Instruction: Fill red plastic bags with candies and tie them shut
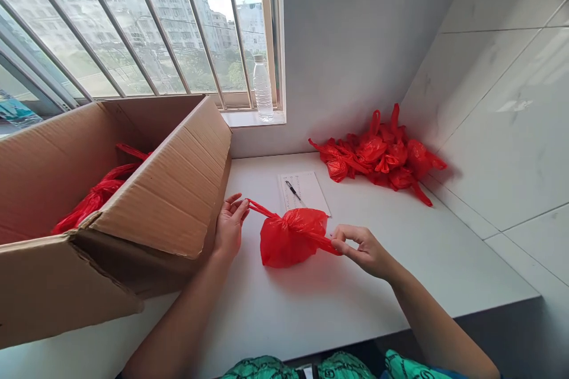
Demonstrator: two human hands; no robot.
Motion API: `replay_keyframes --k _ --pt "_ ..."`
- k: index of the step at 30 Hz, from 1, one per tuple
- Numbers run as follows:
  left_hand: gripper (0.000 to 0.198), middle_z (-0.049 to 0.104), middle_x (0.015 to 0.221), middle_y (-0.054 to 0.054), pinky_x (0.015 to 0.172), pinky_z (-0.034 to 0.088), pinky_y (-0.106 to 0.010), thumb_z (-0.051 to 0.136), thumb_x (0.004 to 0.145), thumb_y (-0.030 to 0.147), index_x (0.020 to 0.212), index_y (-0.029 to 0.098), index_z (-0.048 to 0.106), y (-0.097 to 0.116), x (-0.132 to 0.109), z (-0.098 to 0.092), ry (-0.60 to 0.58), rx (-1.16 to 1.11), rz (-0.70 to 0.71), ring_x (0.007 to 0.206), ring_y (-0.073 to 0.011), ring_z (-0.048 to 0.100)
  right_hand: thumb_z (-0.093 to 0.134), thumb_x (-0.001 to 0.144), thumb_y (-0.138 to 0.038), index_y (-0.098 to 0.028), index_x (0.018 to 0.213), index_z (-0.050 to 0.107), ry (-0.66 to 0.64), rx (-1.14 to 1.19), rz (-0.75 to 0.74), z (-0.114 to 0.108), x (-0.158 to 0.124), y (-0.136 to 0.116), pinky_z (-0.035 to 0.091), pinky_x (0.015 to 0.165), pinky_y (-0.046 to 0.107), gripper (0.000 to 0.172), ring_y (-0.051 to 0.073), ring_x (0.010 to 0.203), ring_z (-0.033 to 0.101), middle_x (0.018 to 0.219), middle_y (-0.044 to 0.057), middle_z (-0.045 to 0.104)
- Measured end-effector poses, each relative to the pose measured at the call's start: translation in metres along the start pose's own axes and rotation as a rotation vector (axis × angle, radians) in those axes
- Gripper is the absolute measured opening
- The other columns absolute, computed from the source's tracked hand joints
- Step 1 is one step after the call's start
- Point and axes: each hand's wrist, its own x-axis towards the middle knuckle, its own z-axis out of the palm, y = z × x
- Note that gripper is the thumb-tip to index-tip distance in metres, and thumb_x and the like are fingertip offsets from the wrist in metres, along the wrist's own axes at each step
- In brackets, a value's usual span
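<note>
Pinching one strap [262,209] apiece, the left hand [230,226] and right hand [364,250] hold the red bag [288,246] from both sides at frame centre, over the tabletop [355,302], probably keeping its neck [287,223] taut. Just beyond, a pen [292,190] lies on paper [311,186], perhaps kept handy, the writing too small to read. The bottle [263,92] at upper centre shows no readable label.

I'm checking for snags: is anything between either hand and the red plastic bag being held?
Nothing visible is: the left hand and right hand each hold the red plastic bag by a strap. The cardboard box stands beside the left hand, not in between.
</note>
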Motion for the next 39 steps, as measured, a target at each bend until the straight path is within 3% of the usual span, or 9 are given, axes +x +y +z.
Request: replay_keyframes --k 2,4,6,9,12,15,17,21,39 --pt "0.057 0.064 0.106 -0.004 0.092 0.046 -0.031 0.074 0.076 0.046 0.124 0.025 0.052 -0.005 -0.011 -0.01 -0.059 0.113 -0.038 0.104 -0.0172 0.062 0.041 0.101 -0.041 -0.023 0.085 0.061 0.001 0.01 0.077 -0.008 -0.003 0.008 0.055 0.078 0.038 0.031 0.021 0.085 0.066 0.091 0.005 0.068" --pt "0.059 0.06 0.124 -0.01 0.099 0.044 -0.038 0.062 0.084 0.057 0.132 0.025 0.048 -0.008 -0.024 -0.016 -0.15 0.296 -0.11 0.119 -0.0231 0.057 0.047 0.098 -0.044 -0.025 0.112 0.061 0.112 -0.142 0.105 -0.012 -0.002 0.017 0.055 0.088 0.043 0.027 0.025 0.105 0.064 0.119 0.009 0.064" --pt "0.057 0.054 0.137 -0.012 0.104 0.041 -0.041 0.051 0.089 0.061 0.133 0.024 0.05 -0.007 -0.037 -0.014 -0.268 0.483 -0.132 0.129 -0.0265 0.05 0.058 0.091 -0.046 -0.027 0.139 0.046 0.157 -0.359 0.045 -0.009 0.005 0.024 0.05 0.099 0.05 0.052 0.03 0.126 0.053 0.144 0.012 0.049" --pt "0.049 0.053 0.138 -0.011 0.108 0.04 -0.043 0.047 0.094 0.055 0.13 0.022 0.054 -0.004 -0.052 0.006 -0.454 0.717 0.077 0.131 -0.0273 0.048 0.062 0.088 -0.051 -0.022 0.155 0.02 0.046 -0.578 -0.195 0.011 0.029 0.028 0.033 0.115 0.056 0.085 0.032 0.146 0.029 0.159 0.016 0.027" --pt "0.045 0.052 0.138 -0.012 0.109 0.041 -0.045 0.052 0.094 0.043 0.134 0.022 0.051 -0.006 -0.062 0.028 -0.552 0.925 0.441 0.129 -0.0272 0.05 0.059 0.088 -0.056 -0.016 0.158 0.004 -0.034 -0.678 -0.383 0.041 0.052 0.031 0.02 0.12 0.057 0.097 0.03 0.149 0.021 0.159 0.018 0.026" --pt "0.047 0.045 0.148 -0.012 0.115 0.035 -0.049 0.049 0.096 0.029 0.143 0.022 0.042 -0.019 -0.068 0.034 -0.636 1.123 0.733 0.138 -0.0272 0.041 0.054 0.092 -0.054 -0.013 0.157 0.0 -0.053 -0.713 -0.396 0.066 0.056 0.039 0.025 0.119 0.056 0.094 0.029 0.149 0.022 0.157 0.018 0.031" --pt "0.051 0.039 0.153 -0.012 0.118 0.03 -0.051 0.044 0.097 0.024 0.147 0.021 0.037 -0.031 -0.07 0.028 -0.665 1.239 0.83 0.144 -0.0277 0.033 0.052 0.093 -0.054 -0.012 0.157 0.0 -0.04 -0.734 -0.364 0.076 0.049 0.047 0.029 0.118 0.056 0.093 0.029 0.148 0.023 0.157 0.018 0.033" --pt "0.057 0.031 0.158 -0.013 0.119 0.027 -0.054 0.044 0.098 0.027 0.152 0.018 0.03 -0.047 -0.069 0.019 -0.673 1.369 0.873 0.148 -0.0293 0.024 0.052 0.093 -0.056 -0.012 0.158 0.003 -0.019 -0.768 -0.332 0.084 0.035 0.059 0.029 0.118 0.055 0.093 0.031 0.149 0.022 0.157 0.018 0.032" --pt "0.056 0.03 0.158 -0.01 0.121 0.025 -0.05 0.041 0.1 0.029 0.153 0.018 0.028 -0.068 -0.063 0.013 -0.697 1.408 0.846 0.148 -0.0267 0.023 0.047 0.094 -0.059 -0.01 0.156 0.014 -0.029 -0.761 -0.263 0.092 0.034 0.071 0.03 0.119 0.053 0.086 0.029 0.146 0.029 0.155 0.018 0.037"
